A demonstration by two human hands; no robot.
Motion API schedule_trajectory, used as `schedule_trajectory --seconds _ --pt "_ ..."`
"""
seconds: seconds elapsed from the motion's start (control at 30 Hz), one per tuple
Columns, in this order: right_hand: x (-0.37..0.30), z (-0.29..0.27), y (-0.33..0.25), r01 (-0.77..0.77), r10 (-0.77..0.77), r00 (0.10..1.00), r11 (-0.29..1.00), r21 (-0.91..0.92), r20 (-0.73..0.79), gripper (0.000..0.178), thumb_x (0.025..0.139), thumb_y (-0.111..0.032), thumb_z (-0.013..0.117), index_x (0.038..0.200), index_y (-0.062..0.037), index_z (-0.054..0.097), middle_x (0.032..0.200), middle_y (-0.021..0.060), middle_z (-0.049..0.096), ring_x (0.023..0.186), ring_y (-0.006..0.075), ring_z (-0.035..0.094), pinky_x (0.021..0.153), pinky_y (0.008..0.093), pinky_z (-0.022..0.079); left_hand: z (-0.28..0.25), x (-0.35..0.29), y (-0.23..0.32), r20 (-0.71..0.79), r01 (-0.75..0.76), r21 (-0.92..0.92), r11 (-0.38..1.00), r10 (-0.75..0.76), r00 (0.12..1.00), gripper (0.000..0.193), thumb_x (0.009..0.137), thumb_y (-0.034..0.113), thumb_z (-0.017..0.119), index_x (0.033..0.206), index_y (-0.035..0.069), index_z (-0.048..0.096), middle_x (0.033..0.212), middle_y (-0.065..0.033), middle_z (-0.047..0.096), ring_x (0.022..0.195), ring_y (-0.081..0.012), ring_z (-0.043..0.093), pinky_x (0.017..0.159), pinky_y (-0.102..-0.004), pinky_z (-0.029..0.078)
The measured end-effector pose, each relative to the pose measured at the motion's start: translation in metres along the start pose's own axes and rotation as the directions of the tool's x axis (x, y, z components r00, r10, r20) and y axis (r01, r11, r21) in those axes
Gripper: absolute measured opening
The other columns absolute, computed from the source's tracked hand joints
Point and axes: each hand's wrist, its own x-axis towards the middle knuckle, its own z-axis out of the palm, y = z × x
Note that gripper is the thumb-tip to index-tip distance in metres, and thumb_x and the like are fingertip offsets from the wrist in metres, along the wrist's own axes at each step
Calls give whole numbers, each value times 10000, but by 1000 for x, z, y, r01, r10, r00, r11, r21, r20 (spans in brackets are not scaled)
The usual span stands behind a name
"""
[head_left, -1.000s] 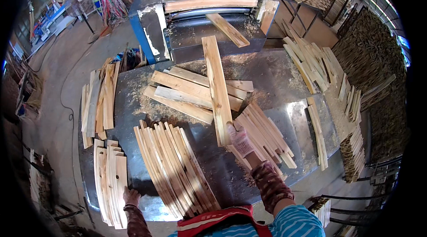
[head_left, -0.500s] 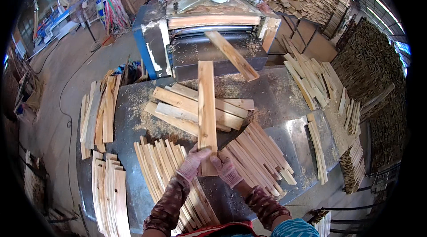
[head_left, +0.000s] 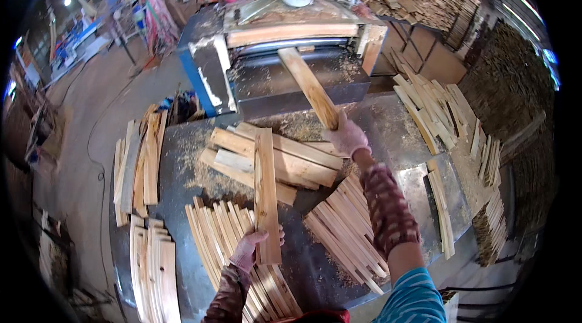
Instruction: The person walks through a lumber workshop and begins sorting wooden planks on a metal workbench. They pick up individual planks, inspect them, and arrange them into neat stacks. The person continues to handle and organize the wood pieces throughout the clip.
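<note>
While my right hand (head_left: 347, 136) has its gloved fingers (head_left: 339, 141) wrapped round the near end of a long board (head_left: 309, 85), the far end of that board sits in the mouth of the planer machine (head_left: 291, 74). I think the good way is to pull it straight along its length, not sideways, so it slides free and does not jam. My left hand (head_left: 251, 249) has its fingers curled on the low end of another flat board (head_left: 265, 192), which lies across the pile of boards (head_left: 273, 159) on the metal table (head_left: 182, 159). I would keep that one lying flat so it does not tip. Just below are two fans of thin slats, one by my left hand (head_left: 212, 244) and one under my right arm (head_left: 342, 226). More slats (head_left: 433, 107) lie well off to the right, and I should keep my sleeve clear of them
</note>
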Motion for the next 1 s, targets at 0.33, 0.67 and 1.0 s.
schedule_trajectory --seconds 0.33,0.67,1.0 --pt "-328 146 92 -201 -86 931 690 695 355 562 928 -258 595 1414 -47 407 1123 241 612 1018 276 613 821 392 516 -21 -54 -19 24 -35 -71 997 37 999 612 776 151 741 1318 -33 523 1151 -162 668 1029 -290 671 934 -415 551" --pt "-454 155 109 -52 -132 517 981 185 846 623 964 -449 491 1461 -77 433 1329 271 567 1257 402 535 1019 432 451 -48 -83 -37 4 -77 -150 986 79 997 574 843 52 715 1364 -3 481 1180 -183 657 1058 -294 670 930 -428 562" --pt "-316 190 -52 -349 -313 859 220 911 405 790 905 -124 709 1565 -123 276 1263 103 582 1045 213 591 875 327 525 -6 -117 -58 -82 -62 832 552 234 969 755 884 233 746 1506 57 355 1383 -177 554 1210 -291 582 1010 -364 494"
